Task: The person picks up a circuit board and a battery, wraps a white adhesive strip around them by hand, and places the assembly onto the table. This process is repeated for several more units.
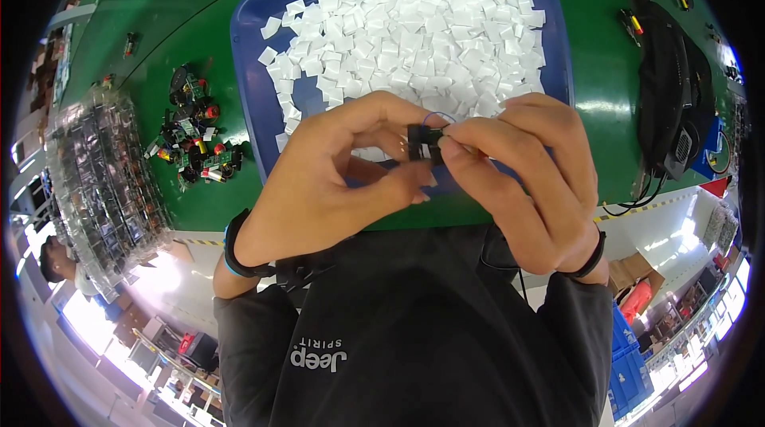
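Note:
Over the near edge of the tray, my two hands meet at a small black electronic part with a thin blue wire looping from its top. My left hand curls around the part's left side, thumb below and fingers above it. From the right, my right hand pinches its right end between thumb and index finger; the other fingers are bent. Fingertips hide some of the part. Beneath and beyond the hands, a blue tray holds a heap of white square pieces.
Small circuit boards with coloured components lie piled left of the tray on the green table. Further left sits a stack of clear plastic trays. A black bag lies on the right. A person is at far left.

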`<state>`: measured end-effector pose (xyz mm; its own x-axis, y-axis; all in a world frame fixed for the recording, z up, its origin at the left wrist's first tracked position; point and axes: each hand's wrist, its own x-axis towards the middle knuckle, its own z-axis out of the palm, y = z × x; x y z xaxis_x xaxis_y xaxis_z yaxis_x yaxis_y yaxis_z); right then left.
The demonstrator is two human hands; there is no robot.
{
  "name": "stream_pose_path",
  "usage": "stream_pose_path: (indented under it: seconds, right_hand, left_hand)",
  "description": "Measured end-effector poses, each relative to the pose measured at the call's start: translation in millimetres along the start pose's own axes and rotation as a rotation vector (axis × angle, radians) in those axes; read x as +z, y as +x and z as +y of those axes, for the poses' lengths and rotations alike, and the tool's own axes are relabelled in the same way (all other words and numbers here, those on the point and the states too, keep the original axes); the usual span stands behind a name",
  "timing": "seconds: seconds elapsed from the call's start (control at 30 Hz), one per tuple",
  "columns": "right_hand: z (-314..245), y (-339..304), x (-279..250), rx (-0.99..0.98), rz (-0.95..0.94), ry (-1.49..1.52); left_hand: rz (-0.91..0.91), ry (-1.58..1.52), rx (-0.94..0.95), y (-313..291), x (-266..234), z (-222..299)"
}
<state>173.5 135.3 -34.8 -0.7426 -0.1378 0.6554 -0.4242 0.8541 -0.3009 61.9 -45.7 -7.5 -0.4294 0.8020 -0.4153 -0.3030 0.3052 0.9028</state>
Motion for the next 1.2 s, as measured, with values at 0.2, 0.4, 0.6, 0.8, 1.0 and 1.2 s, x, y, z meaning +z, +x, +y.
stream_pose_path:
  seconds: [0.2, 0.4, 0.6, 0.8, 1.0, 1.2]
  right_hand:
    - [-5.4, 2.6, -4.9, 0.012, -0.019, -0.01]
    - [0.3, 7.0, -16.8, 0.148, 0.069, 0.105]
    - [-12.8, 1.5, -18.5, 0.479, -0.034, 0.423]
    - [-23.8, 0.9, 7.8, 0.53, 0.199, 0.524]
    - [-19.4, 1.6, 7.5, 0.609, 0.134, 0.752]
    - [-25.1, 2.6, 12.1, 0.737, 0.201, 0.837]
  left_hand:
    - [0.081, -0.023, 0.099, -1.1, 4.8, -10.8]
    - [0.107, -0.099, 0.227, -2.9, 4.4, -12.5]
    - [0.178, -0.084, 0.467, -4.2, 4.8, -25.1]
    - [0.234, 0.178, 0.607, 1.4, 4.4, -30.7]
    - [0.339, 0.395, 0.627, -3.1, 2.5, -32.2]
    - [0.36, 0.52, 0.684, 1.8, 1.2, -27.8]
